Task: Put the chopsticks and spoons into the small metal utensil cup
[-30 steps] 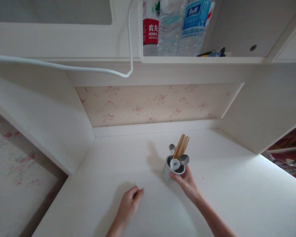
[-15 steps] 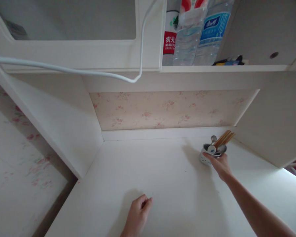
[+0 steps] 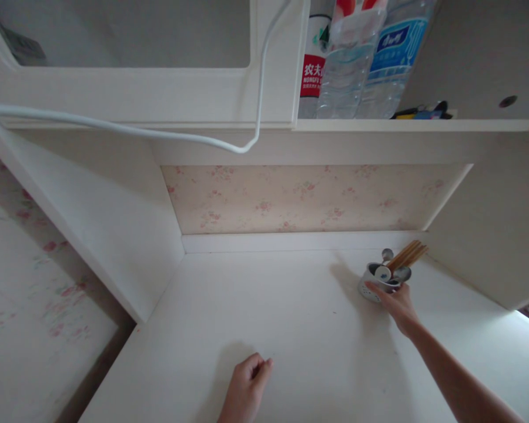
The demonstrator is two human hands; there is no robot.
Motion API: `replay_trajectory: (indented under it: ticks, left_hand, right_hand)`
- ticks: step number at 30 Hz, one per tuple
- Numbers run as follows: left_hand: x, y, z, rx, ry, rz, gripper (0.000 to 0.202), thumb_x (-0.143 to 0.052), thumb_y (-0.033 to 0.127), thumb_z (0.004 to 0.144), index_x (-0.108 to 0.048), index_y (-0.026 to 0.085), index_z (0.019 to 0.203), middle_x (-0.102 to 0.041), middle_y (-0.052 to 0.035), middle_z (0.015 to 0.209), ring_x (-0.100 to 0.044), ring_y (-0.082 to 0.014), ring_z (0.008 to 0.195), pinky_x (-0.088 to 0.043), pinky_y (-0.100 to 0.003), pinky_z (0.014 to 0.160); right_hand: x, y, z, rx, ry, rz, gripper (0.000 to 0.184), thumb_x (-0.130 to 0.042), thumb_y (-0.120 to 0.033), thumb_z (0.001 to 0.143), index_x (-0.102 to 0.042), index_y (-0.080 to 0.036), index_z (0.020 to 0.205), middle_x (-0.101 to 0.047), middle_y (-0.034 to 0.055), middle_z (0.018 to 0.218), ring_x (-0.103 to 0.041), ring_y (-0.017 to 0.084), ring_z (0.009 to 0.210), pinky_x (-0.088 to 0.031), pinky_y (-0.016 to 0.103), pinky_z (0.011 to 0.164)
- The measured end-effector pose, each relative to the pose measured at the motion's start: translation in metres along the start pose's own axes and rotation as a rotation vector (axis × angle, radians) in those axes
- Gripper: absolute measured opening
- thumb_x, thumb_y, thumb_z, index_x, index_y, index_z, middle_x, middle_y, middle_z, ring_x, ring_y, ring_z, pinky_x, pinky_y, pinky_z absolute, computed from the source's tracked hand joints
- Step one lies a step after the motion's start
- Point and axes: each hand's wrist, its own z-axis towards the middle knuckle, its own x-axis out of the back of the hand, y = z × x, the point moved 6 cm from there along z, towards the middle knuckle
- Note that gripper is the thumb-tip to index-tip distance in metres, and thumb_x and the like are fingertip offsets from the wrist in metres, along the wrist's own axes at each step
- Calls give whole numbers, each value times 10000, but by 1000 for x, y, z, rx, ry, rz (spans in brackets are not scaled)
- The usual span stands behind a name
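Observation:
A small white holder cup [image 3: 369, 287] stands on the white desk [image 3: 300, 329] near the back right corner. Wooden chopsticks [image 3: 406, 255] and metal spoons [image 3: 401, 274] stick out of it. My right hand [image 3: 397, 304] reaches out to it, fingers wrapped on its near rim. Near the front edge, my left hand [image 3: 247, 389] rests on the desk with its fingers curled in a loose fist and nothing visible in it.
A shelf [image 3: 414, 124] above holds water bottles [image 3: 348, 64] and small items [image 3: 423, 111]. A white cable [image 3: 158, 132] hangs across the upper left. Floral wallpaper [image 3: 308, 197] backs the niche, and white side panels close it in left and right.
My right hand has carried the cup from the desk's middle to the back right corner. The view has shifted along with it. The left hand has stayed curled on the desk.

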Motion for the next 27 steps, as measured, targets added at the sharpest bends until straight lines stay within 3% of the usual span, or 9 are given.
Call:
replay_trajectory:
  ticks: [4,7,11,14,17,19,22,24,27]
  left_hand:
    - [0,0,-1,15,-5,-26,551,-459,717,787,-317,217,605,-242,67,588,-251,-106,580,-211,-259,547]
    - [0,1,-2,13,-10,-42,532,-476,688,798,-327,214,607,-249,67,589,-248,-104,578,-208,-256,540]
    - [1,-1,-3,10,-3,-49,496,-489,636,823,-338,211,615,-260,66,594,-248,-102,579,-211,-251,539]
    - [1,-3,-3,17,-14,-43,474,-482,606,841,-331,213,622,-255,67,596,-245,-101,573,-211,-250,535]
    - [0,-3,-3,26,-11,-34,465,-488,589,838,-324,215,616,-248,68,592,-240,-101,567,-207,-250,531]
    - [-1,-2,-1,37,6,-29,466,-503,583,824,-320,216,603,-246,69,583,-243,-100,561,-204,-251,530]
    - [-7,4,6,67,21,-26,472,-509,573,816,-294,220,587,-231,75,552,-246,-98,536,-200,-253,524]
    - [-16,13,13,67,11,-19,472,-496,568,824,-286,223,579,-228,77,527,-255,-100,523,-200,-255,519]
    - [-30,31,24,16,-20,-37,436,-450,536,858,-368,214,576,-317,61,518,-322,-114,545,-245,-252,536]
  right_hand:
    - [-5,7,-2,-50,-73,12,592,-848,-368,543,-626,-125,1035,-689,171,975,-663,306,888,-502,426,767]
    - [0,15,-8,-89,-33,10,856,-873,-399,485,-498,-174,1222,-620,170,1165,-611,343,1041,-502,467,845]
    - [13,20,-33,-135,58,-35,1130,-883,-438,458,-295,-226,1399,-376,185,1437,-391,366,1311,-391,499,1036]
    - [22,9,-68,-63,162,-37,1069,-871,-457,488,-326,-239,1381,-393,138,1408,-392,325,1308,-309,486,1104]
    - [17,-6,-115,30,194,56,813,-829,-480,573,-446,-247,1251,-510,73,1231,-507,261,1154,-396,429,1025]
    - [-6,-11,-147,-28,39,128,573,-770,-522,648,-526,-235,1079,-580,30,1007,-573,216,922,-478,359,841]
    - [-57,-21,-196,-72,-276,109,381,-664,-567,759,-563,-211,848,-514,-29,694,-490,155,650,-410,267,605]
    - [-96,-29,-224,-93,-468,107,399,-596,-585,815,-545,-198,730,-445,-41,613,-417,137,579,-342,256,542]
    - [-144,-38,-250,-129,-629,138,523,-519,-622,852,-426,-202,556,-338,-53,534,-313,117,531,-258,260,513]
